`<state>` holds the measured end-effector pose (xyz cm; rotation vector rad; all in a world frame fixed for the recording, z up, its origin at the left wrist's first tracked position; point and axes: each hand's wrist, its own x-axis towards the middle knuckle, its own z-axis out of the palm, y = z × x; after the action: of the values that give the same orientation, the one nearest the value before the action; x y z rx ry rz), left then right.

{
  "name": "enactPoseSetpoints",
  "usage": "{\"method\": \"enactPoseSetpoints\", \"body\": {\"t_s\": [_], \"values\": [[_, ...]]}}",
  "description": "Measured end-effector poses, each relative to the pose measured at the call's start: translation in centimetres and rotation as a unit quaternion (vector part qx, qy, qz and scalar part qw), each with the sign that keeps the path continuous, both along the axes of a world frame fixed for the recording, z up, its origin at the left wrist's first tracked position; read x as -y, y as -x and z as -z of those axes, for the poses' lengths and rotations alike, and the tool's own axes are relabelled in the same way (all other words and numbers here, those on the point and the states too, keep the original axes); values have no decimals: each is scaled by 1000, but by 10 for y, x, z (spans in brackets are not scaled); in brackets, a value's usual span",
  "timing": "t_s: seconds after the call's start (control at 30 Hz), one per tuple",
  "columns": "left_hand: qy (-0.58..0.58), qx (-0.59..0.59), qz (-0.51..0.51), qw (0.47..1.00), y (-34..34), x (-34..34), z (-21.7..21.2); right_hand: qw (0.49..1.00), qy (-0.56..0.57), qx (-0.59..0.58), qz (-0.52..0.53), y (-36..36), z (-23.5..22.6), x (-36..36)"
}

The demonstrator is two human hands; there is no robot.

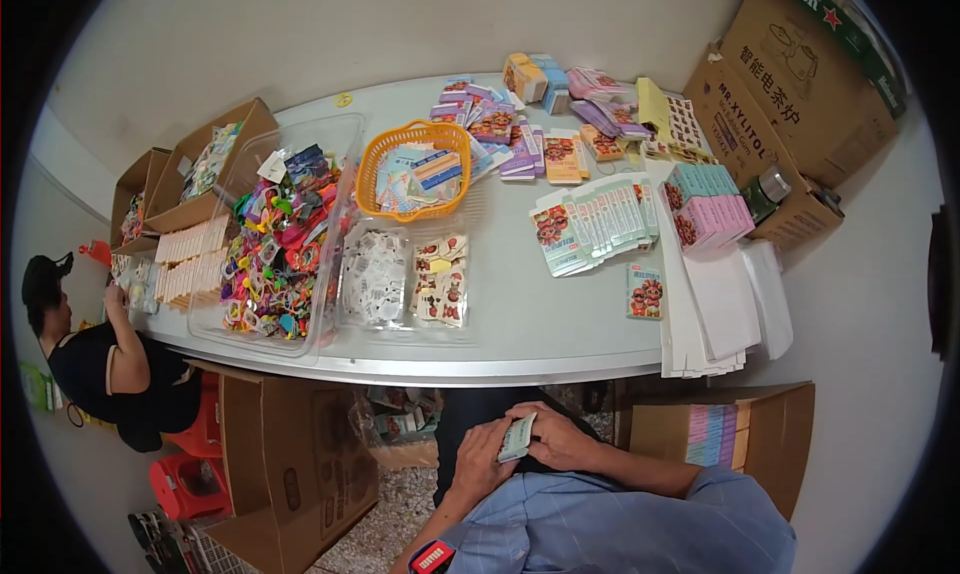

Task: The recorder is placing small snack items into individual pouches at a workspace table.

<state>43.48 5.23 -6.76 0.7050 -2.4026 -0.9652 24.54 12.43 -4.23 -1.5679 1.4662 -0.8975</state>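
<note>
Over my lap, below the table edge, I hold a small pale-green carton (516,439) between both hands. My left hand (481,458) is closed around its left side, and my right hand (556,440) grips its right side. Fingers cover part of the carton, so I cannot tell whether it is folded up or flat. On the table ahead lies a fanned row of pale-green cartons (600,224) with red cartoon figures. A single green carton (645,292) of the same look lies nearer the front edge.
White paper sheets (715,314) hang over the table edge, beside stacked green-and-pink boxes (710,209). An orange basket (368,174) and a clear bin of colourful trinkets (275,244) stand leftward. A cardboard box (780,434) is at my right. A co-worker (110,364) sits far left.
</note>
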Motion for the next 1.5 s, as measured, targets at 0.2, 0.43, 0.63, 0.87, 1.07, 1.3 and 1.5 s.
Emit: {"method": "enactPoseSetpoints", "body": {"t_s": [0.2,0.43,0.63,0.87,1.07,1.3,1.5], "values": [[-2,-22,-4,1000,2,0,-2,998,3,-6,63,-5,-6,-7],[-28,-17,-45,998,0,3,-5,990,55,31,125,2,-28,2],[-75,-77,-95,990,10,5,-13,978,141,10,153,8,-37,13],[-151,-116,-163,968,9,7,-3,945,57,220,235,42,-55,34],[-154,-123,-163,967,9,9,5,856,102,412,293,88,-57,68],[-155,-138,-159,965,11,9,9,853,197,398,273,99,-69,89],[-158,-129,-164,965,7,6,16,778,145,555,256,104,-57,89]]}}
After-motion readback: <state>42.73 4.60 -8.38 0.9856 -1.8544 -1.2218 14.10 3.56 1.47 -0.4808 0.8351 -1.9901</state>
